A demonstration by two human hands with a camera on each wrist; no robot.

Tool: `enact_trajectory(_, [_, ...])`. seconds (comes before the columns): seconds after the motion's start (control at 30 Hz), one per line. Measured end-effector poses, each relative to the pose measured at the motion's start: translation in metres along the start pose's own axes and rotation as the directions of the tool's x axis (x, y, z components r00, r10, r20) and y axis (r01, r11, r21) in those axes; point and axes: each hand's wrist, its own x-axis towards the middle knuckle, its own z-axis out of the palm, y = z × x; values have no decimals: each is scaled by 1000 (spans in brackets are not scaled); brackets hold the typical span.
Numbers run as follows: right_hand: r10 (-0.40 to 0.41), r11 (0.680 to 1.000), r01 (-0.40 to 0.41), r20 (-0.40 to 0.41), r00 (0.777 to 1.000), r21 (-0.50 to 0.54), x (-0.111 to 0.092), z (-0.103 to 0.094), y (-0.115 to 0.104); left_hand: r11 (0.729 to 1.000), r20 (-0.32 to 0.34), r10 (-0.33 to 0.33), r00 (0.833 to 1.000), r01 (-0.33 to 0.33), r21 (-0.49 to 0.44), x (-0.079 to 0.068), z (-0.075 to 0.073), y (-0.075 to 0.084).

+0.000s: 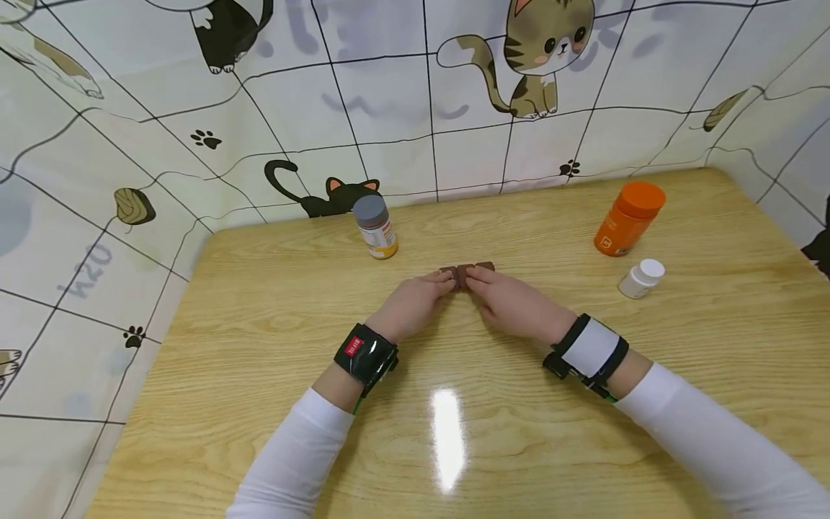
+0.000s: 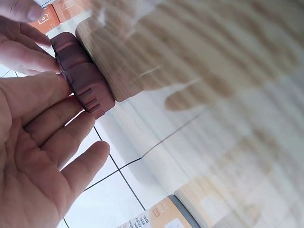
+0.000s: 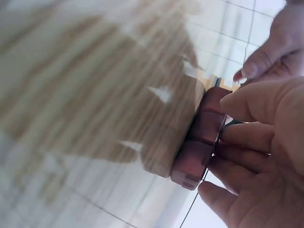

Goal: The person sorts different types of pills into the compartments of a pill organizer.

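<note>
A small dark red-brown pill box (image 1: 463, 274) with a row of rounded compartments lies on the table between the two hands. My left hand (image 1: 410, 306) holds its left part, fingertips against the box (image 2: 88, 78) in the left wrist view. From the other side my right hand (image 1: 519, 306) grips it; the right wrist view has the thumb at one end of the box (image 3: 199, 137) and the other fingers along its far side. Both hands cover part of the pill box in the head view.
Behind the left hand stands a grey-capped bottle (image 1: 376, 229) with a yellow base. To the right are an orange bottle (image 1: 627, 220) and a small white bottle (image 1: 641, 279). A cat-patterned cloth (image 1: 389, 94) hangs behind the wooden table (image 1: 272, 310).
</note>
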Motion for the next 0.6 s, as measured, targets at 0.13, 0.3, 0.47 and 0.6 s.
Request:
enact_trajectory(0.13, [-42, 996, 40, -31, 999, -76, 0, 1, -4, 1000, 2, -4, 1000, 4, -2, -1, -1, 0])
enact_trajectory(0.3, [-55, 993, 51, -38, 998, -108, 0, 1, -6, 1000, -4, -3, 1000, 3, -6, -1, -1, 0])
enact_trajectory(0.47, [-47, 992, 42, -39, 998, -122, 0, 3, -8, 1000, -3, -1, 1000, 1, 1, 0, 1, -2])
enact_trajectory(0.6, [-45, 993, 41, -33, 998, -108, 0, 1, -8, 1000, 4, -4, 1000, 4, 9, 1, 1, -2])
